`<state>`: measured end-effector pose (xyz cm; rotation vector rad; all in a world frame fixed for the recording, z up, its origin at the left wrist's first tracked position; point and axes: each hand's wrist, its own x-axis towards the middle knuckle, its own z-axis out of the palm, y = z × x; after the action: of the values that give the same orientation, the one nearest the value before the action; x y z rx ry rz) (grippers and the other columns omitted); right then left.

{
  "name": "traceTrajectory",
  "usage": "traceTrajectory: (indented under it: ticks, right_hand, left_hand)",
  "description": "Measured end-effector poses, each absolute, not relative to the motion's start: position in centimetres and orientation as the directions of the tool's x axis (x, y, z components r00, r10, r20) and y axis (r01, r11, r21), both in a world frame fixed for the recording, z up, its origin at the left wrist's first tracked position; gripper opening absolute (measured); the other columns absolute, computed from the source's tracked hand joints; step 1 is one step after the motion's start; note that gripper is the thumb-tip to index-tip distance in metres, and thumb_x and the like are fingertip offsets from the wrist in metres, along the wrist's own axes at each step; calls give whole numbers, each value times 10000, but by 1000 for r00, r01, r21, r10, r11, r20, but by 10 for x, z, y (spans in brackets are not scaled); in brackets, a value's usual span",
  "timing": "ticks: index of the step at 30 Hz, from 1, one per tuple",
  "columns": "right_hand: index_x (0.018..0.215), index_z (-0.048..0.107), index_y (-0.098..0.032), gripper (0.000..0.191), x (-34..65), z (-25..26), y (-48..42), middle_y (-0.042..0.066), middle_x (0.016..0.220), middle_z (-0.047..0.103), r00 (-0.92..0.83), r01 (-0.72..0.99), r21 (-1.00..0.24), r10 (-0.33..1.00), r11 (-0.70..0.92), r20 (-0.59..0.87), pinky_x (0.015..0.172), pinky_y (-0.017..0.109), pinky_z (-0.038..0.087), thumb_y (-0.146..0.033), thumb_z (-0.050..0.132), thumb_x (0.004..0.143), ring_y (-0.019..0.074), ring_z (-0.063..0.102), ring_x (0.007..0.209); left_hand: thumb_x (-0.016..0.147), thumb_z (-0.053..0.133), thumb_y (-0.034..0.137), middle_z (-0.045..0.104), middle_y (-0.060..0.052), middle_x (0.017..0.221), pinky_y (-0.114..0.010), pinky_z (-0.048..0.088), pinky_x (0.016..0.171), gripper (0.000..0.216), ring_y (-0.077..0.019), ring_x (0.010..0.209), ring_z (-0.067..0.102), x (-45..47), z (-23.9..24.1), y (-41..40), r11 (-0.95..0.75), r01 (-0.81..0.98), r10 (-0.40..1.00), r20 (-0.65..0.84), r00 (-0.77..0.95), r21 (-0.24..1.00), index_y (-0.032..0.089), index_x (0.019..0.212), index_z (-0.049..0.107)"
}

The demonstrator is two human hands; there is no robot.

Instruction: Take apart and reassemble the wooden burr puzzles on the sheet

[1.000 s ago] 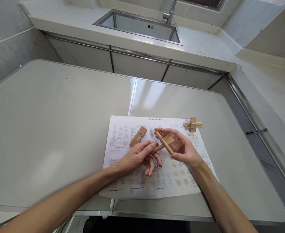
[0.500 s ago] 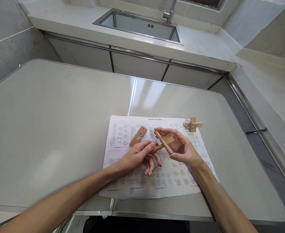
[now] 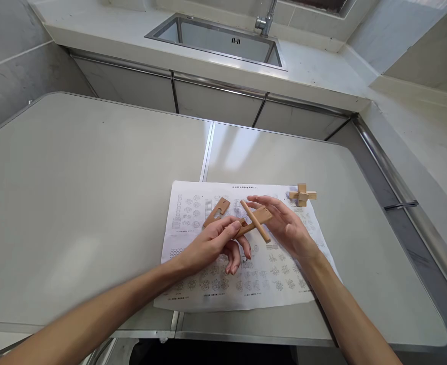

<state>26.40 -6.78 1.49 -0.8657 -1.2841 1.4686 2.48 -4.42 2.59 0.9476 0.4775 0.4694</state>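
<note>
My left hand pinches a flat notched wooden puzzle piece by its near end, above the printed sheet. Across that piece lies a thin wooden stick, slanting from upper left to lower right. Just right of both pieces is my right hand, its fingers apart and nothing held in them. A second flat wooden puzzle piece, with a cut-out in its side, rests on the sheet behind my left hand. How the stick sits in the notched piece cannot be made out.
The printed sheet with small diagrams lies on the grey folding table. At its upper right corner stands an assembled wooden cross puzzle. Beyond the table are a counter with a sink and a tap.
My right hand has let go of the stick and drawn back slightly, fingers spread. The stick stays across the notched piece, which my left hand still holds.
</note>
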Motion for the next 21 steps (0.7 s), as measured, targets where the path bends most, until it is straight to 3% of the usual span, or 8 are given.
traceTrajectory:
  ticks: [4,8,11,16,21]
  right_hand:
    - [1365,683,-355,523,263,12,-66,72,1510,632,-203,-202,-979,977,29,71,1183,570,475,-653,705,936,369,524,1463]
    - [1361,689,-334,452,261,10,-68,91,1496,637,-203,-129,-992,978,13,40,1134,549,514,-558,713,970,364,546,1436]
    - [1360,694,-330,410,259,9,-71,97,1465,655,-221,-95,-995,975,8,28,1117,533,527,-488,730,983,357,555,1427]
    - [1347,687,-310,373,258,9,-72,101,1412,682,-196,-12,-1000,981,3,5,1107,515,543,-444,728,1001,331,605,1370]
    - [1340,663,-300,341,254,10,-71,108,1393,671,-177,156,-981,981,112,83,1070,499,570,-414,695,1020,307,649,1287]
  left_hand:
    - [1099,497,504,739,-41,799,-263,510,534,340,-138,529,653,18,41,-34,318,-190,741,-118,662,929,173,1094,571]
    - [1110,498,421,770,-54,827,-358,553,936,270,-222,948,731,15,44,-24,110,-114,950,-71,303,987,183,1062,615]
    - [1129,441,380,786,-62,884,-394,483,1104,260,-228,1107,713,15,36,-20,126,-107,964,-97,247,986,187,1060,600]
    - [1116,462,449,784,-66,891,-403,505,1096,300,-241,1127,723,18,26,-23,200,-181,938,-134,319,963,179,1089,590]
    - [1089,511,513,755,-34,856,-388,553,1009,332,-228,976,741,20,28,-30,287,-208,873,-165,460,935,190,1094,587]
